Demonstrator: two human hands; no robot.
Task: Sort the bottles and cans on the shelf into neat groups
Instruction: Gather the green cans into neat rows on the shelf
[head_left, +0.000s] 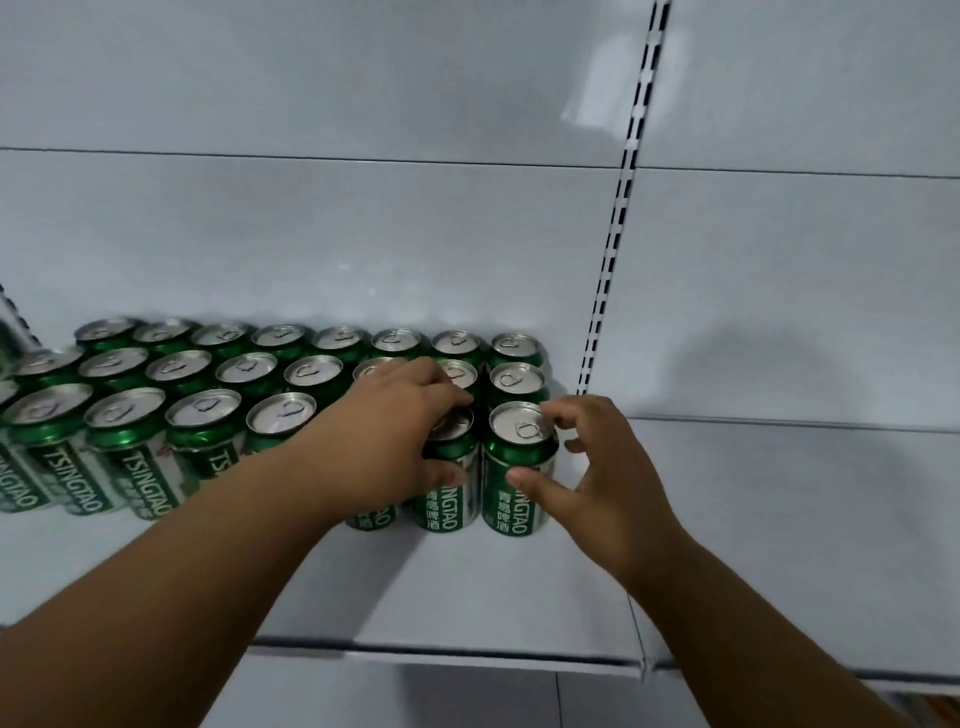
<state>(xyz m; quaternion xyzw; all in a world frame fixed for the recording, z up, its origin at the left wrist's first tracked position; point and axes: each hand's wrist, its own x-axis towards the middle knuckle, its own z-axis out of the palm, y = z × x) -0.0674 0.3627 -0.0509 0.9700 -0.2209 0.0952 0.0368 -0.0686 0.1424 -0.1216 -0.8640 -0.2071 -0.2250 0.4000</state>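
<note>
My left hand (410, 415) is gripping a green can (451, 467) from above; my right hand (597, 467), fingers spread open, is touching the end can (517, 467) on the shelf (493, 587).

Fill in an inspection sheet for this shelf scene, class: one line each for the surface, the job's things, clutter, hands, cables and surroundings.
Surface: white metal shelf, bare to the right of the cans.
Job's things: green cans standing upright in three rows, packed close; the front-right can ends the front row. No bottles seen.
Clutter: nothing seen.
Hands: left hand grips the top of the second can from the right in the front row; right hand curls around the front-right can, thumb on its label, though whether the fingers touch it is unclear.
Cables: nothing seen.
Surroundings: white back panel with a slotted upright; a neighbouring shelf bay to the right.
</note>
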